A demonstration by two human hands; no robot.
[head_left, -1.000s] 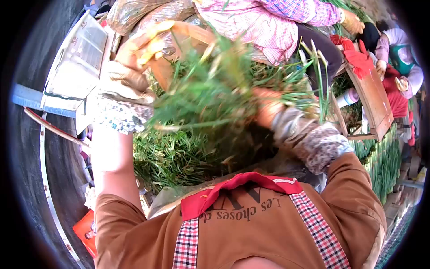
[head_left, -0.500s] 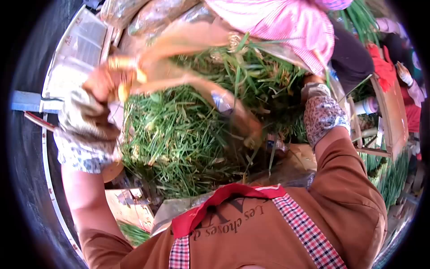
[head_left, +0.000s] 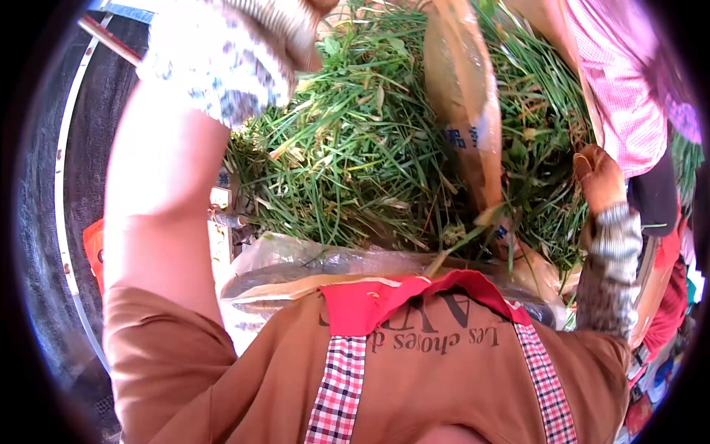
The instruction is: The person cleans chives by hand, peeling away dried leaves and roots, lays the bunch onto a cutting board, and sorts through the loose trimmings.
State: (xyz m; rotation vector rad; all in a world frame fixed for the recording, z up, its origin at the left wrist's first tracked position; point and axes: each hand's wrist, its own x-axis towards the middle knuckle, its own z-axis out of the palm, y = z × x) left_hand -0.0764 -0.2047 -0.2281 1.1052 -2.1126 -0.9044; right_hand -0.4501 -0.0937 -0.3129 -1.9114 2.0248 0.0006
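Observation:
A large heap of cut green stalks and leaves lies before me, tangled with dry bits. Across it drapes a strip of tan plastic bag with blue printing. My left hand, in a ribbed glove with a patterned sleeve cover, is over the heap's far left side; its fingers are mostly cut off by the top edge. At the heap's right side, my right hand wears an orange-tan glove with a grey ribbed cuff. Its fingers are curled at the tan bag's edge, which runs up beside a pink garment.
Clear plastic sheeting lies between the heap and my body. A person in a pink checked garment is close at the right. A dark mesh surface and a pale rail run along the left.
My view has shifted, so the heap looks nearer. My left hand has moved up toward the frame's top edge. The blurred tan plastic now hangs over the heap; my right hand is lower right.

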